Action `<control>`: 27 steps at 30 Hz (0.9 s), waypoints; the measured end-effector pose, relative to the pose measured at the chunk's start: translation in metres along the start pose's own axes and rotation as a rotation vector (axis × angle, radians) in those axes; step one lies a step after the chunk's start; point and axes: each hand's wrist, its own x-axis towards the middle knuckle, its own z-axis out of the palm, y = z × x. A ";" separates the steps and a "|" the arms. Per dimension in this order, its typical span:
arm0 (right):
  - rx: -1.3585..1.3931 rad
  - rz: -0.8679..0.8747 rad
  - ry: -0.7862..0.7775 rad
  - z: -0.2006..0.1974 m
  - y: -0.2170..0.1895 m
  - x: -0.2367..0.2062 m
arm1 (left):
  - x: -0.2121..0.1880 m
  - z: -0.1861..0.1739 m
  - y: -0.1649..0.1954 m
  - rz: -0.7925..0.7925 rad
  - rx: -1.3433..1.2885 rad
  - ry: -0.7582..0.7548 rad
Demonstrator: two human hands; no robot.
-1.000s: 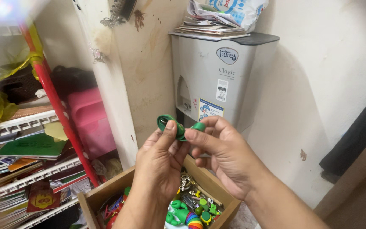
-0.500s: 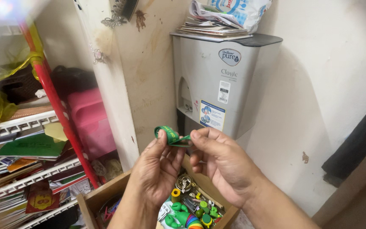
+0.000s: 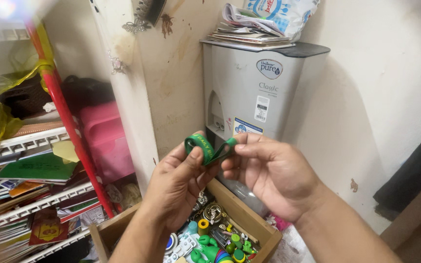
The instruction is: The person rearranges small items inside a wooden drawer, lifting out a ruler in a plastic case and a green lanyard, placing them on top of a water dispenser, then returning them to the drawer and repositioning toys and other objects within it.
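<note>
**Mia:** What is sitting on the far left?

**Sam:** A white wire shelf [image 3: 35, 141] with a red pole [image 3: 69, 122] is standing there. A green book [image 3: 37, 168] is lying on it, and a pink box [image 3: 105, 139] is sitting just beside the pole.

**Mia:** What is the left hand doing?

**Sam:** The left hand [image 3: 179, 187] is holding up a green rubber band [image 3: 205, 148]. Its thumb and first finger are pinching the left end of the band. Its other fingers are curling in behind.

**Mia:** Where is the band?

**Sam:** It is hanging in the air between the 2 hands, in front of a grey water filter [image 3: 259, 97] and above a wooden box [image 3: 249, 219]. Yellow letters are showing on it.

**Mia:** And the right hand?

**Sam:** The right hand [image 3: 274, 175] is pinching the right end of the band with its thumb and fingertips. Its fingers are pressing close together.

**Mia:** What is inside the wooden box?

**Sam:** Lots of small green toys [image 3: 215, 251] and shiny bits are lying in it.

**Mia:** What is on top of the filter?

**Sam:** A pile of papers [image 3: 249, 31] and a plastic bag [image 3: 283, 12] are resting there.
</note>
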 end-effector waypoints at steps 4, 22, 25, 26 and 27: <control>-0.097 0.000 -0.032 -0.002 -0.008 0.002 | 0.001 0.002 0.010 -0.008 0.075 -0.100; -0.285 0.145 -0.061 -0.014 -0.022 -0.003 | -0.018 0.017 0.028 -0.164 0.386 -0.280; -0.298 0.164 -0.027 -0.016 -0.023 -0.004 | -0.020 0.021 0.028 -0.151 0.429 -0.286; -0.311 0.167 -0.009 -0.017 -0.025 -0.005 | -0.021 0.023 0.028 -0.144 0.436 -0.292; -0.324 0.170 0.009 -0.017 -0.027 -0.005 | -0.020 0.024 0.028 -0.147 0.427 -0.274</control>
